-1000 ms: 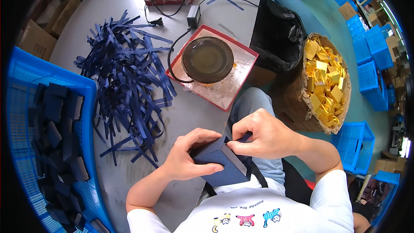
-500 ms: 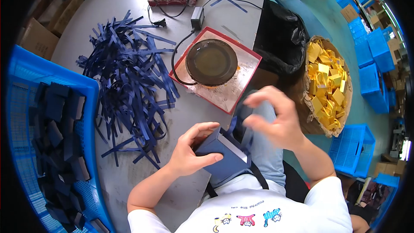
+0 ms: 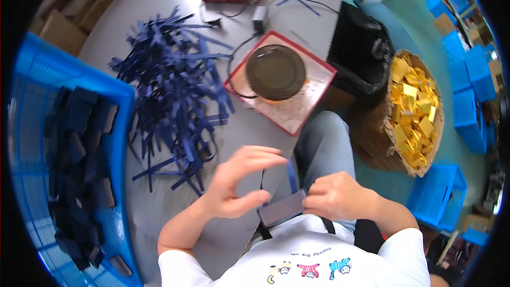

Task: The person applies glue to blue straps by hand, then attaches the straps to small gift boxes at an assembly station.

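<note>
A small dark blue box (image 3: 283,209) is tilted at my lap, its greyish face turned up. My right hand (image 3: 332,195) is closed at the box's right edge, fingers curled on it. A blue ribbon (image 3: 292,176) stands up from behind the box. Just left of the box, my left hand (image 3: 237,183) is open, thumb and fingers spread, slightly blurred. Farther up on the grey table (image 3: 223,138) lies a tangled pile of blue ribbons (image 3: 178,90).
A round dark pan (image 3: 275,72) sits on a red-edged tray (image 3: 297,119). A blue crate (image 3: 130,143) of dark boxes stands left. At right are a black bag (image 3: 361,48), a carton (image 3: 396,143) of yellow pieces and a blue basket (image 3: 438,196).
My right hand has come down to the box and closed on its edge. My left hand has let go and opened. The box has turned, and the view has shifted.
</note>
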Demonstrator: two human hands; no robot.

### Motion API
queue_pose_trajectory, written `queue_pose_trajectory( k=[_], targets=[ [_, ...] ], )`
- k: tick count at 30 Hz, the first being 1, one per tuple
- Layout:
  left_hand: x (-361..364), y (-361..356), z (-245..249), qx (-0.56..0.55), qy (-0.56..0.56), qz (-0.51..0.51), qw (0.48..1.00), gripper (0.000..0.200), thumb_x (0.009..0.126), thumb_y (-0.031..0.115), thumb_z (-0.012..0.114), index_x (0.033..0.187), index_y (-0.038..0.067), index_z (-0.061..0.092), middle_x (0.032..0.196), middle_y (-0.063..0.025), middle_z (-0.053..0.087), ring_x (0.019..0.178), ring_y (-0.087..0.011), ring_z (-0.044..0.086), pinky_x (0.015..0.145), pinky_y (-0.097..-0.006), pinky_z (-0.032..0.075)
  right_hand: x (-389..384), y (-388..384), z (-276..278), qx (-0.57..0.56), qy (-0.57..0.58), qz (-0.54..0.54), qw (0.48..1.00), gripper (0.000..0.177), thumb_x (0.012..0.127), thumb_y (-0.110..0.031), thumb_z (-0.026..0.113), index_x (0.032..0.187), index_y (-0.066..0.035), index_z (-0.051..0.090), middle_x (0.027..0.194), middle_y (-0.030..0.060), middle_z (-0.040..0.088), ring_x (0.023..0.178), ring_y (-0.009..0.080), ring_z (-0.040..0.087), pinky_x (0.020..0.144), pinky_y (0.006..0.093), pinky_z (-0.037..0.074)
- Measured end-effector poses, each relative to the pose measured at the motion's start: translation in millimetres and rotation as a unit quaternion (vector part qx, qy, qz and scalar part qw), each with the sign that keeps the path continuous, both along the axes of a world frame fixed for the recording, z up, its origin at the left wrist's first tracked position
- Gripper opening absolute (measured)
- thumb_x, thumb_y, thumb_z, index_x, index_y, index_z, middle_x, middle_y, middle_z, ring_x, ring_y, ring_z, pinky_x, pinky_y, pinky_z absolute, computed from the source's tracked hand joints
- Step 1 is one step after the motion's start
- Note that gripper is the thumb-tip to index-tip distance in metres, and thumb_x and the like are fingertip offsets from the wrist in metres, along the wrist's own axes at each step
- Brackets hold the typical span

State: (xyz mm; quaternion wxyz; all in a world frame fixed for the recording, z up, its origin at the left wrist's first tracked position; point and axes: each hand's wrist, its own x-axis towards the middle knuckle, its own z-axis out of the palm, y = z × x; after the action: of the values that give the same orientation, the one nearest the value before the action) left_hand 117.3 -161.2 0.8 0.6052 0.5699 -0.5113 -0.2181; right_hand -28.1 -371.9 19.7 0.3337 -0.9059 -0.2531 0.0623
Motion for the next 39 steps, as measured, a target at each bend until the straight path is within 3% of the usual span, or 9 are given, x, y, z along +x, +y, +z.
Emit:
queue_pose_trajectory(
  k=[4,7,9,11,13,18,21,29,39],
  targets=[
    [-26,0,-24,0.109,0.338,-0.248,0.902,0.079,0.071,0.038,0.071,0.131,-0.001,0.036,0.129,-0.0127,0.044,0.122,-0.0242,0.038,0.103,-0.037,0.027,13,25,6,0.088,-0.059,0.08,0.991,0.014,0.066,-0.013,0.07,0.078,-0.009,0.063,0.065,0.002,0.054,0.056,0.016,0.053,0.047,0.0268,0.043],
    [-33,8,-56,0.185,0.412,-0.414,0.79,0.084,0.061,0.054,0.075,0.119,-0.002,0.05,0.111,-0.0078,0.055,0.099,-0.0131,0.05,0.086,-0.0264,0.039,24,36,9,0.121,-0.06,0.102,0.986,0.014,0.069,-0.016,0.072,0.078,-0.009,0.064,0.065,0.0024,0.056,0.055,0.0154,0.054,0.046,0.0251,0.042],
    [-45,18,-61,0.153,0.497,-0.42,0.744,0.064,0.065,0.043,0.073,0.109,-0.002,0.057,0.096,-0.0042,0.059,0.082,-0.0093,0.052,0.074,-0.0233,0.042,37,43,13,0.248,0.024,0.112,0.962,0.015,0.072,-0.019,0.072,0.079,-0.008,0.066,0.067,0.0032,0.059,0.053,0.0165,0.054,0.046,0.0252,0.042],
    [-51,23,-71,0.158,0.44,-0.395,0.791,0.057,0.069,0.04,0.069,0.104,-0.004,0.058,0.085,-0.0019,0.057,0.073,-0.0088,0.05,0.067,-0.023,0.042,54,44,-5,0.368,0.067,0.017,0.927,0.015,0.071,-0.016,0.072,0.079,-0.005,0.067,0.07,0.0045,0.062,0.054,0.0178,0.055,0.047,0.0273,0.042],
    [-47,24,-78,0.228,0.407,-0.383,0.797,0.08,0.063,0.064,0.068,0.103,-0.004,0.057,0.094,-0.006,0.059,0.084,-0.0111,0.053,0.075,-0.0248,0.042,78,59,-17,0.178,-0.074,-0.086,0.977,0.014,0.067,-0.005,0.069,0.08,-0.005,0.066,0.069,0.0061,0.06,0.06,0.0191,0.056,0.051,0.03,0.044],
    [-44,30,-78,0.162,0.44,-0.35,0.811,0.078,0.061,0.064,0.069,0.099,-0.003,0.058,0.093,-0.0043,0.056,0.086,-0.0104,0.051,0.075,-0.0231,0.04,120,114,-58,0.081,-0.13,-0.124,0.98,0.011,0.069,-0.01,0.068,0.078,-0.008,0.064,0.072,0.0042,0.052,0.063,0.0216,0.055,0.054,0.0318,0.045],
    [-42,33,-79,0.091,0.436,-0.329,0.833,0.043,0.073,0.029,0.067,0.103,0.0,0.058,0.088,-0.0001,0.058,0.081,-0.0076,0.049,0.076,-0.0221,0.041,132,121,-76,-0.008,-0.144,-0.128,0.981,0.012,0.067,-0.011,0.069,0.078,-0.008,0.064,0.073,0.0041,0.053,0.063,0.0225,0.054,0.053,0.0322,0.045],
    [-32,33,-62,0.003,0.411,-0.195,0.891,0.044,0.066,0.009,0.054,0.109,0.003,0.061,0.106,-0.009,0.059,0.098,-0.0174,0.053,0.089,-0.0293,0.039,66,66,-33,0.305,0.136,-0.305,0.892,0.006,0.075,-0.003,0.067,0.079,0.001,0.065,0.068,0.0013,0.05,0.056,0.0048,0.042,0.048,0.0204,0.031],
    [-23,26,-38,0.001,0.357,-0.108,0.928,0.06,0.065,0.009,0.059,0.124,0.001,0.05,0.138,-0.0142,0.033,0.126,-0.0247,0.036,0.104,-0.0358,0.028,24,49,-19,0.346,0.171,-0.337,0.859,0.006,0.075,0.0,0.067,0.081,0.001,0.065,0.074,0.0023,0.051,0.062,0.0067,0.045,0.051,0.0184,0.032]
  ],
)
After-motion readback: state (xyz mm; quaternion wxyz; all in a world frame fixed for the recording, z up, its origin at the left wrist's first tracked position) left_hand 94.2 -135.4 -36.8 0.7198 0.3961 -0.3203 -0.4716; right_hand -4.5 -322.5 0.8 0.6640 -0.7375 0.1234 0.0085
